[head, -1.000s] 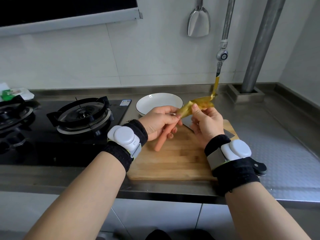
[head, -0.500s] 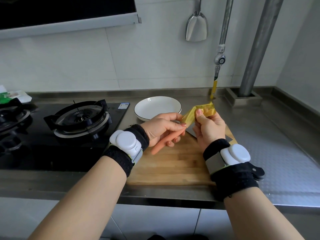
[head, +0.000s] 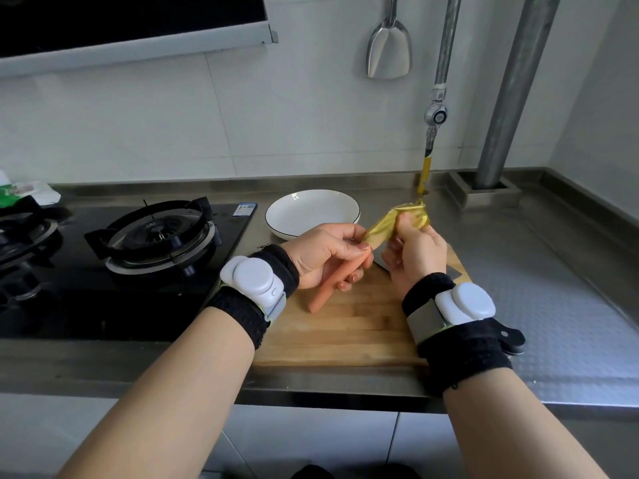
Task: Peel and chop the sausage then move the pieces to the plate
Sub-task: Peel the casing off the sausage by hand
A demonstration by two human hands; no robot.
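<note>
My left hand (head: 325, 257) grips a pink sausage (head: 325, 292) above the wooden cutting board (head: 345, 333); its bare lower end points down-left toward the board. My right hand (head: 415, 257) pinches the gold wrapper (head: 390, 223), which is still on the sausage's upper end and bunched up at my fingers. A white plate (head: 311, 212) with a dark rim stands empty just behind my hands. A knife lies on the board under my right hand: part of its blade (head: 456, 271) and its black handle (head: 511, 337) show past my wrist.
A black gas stove (head: 155, 236) with burners fills the counter to the left of the board. A steel pipe (head: 511, 91) rises from the counter at back right, with a yellow-tipped gas valve (head: 432, 126) beside it. A metal spatula (head: 389, 46) hangs on the tiled wall.
The wrapper has slid farther up off the sausage, leaving more pink sausage bare below my left hand. Both hands stay close together above the board.
</note>
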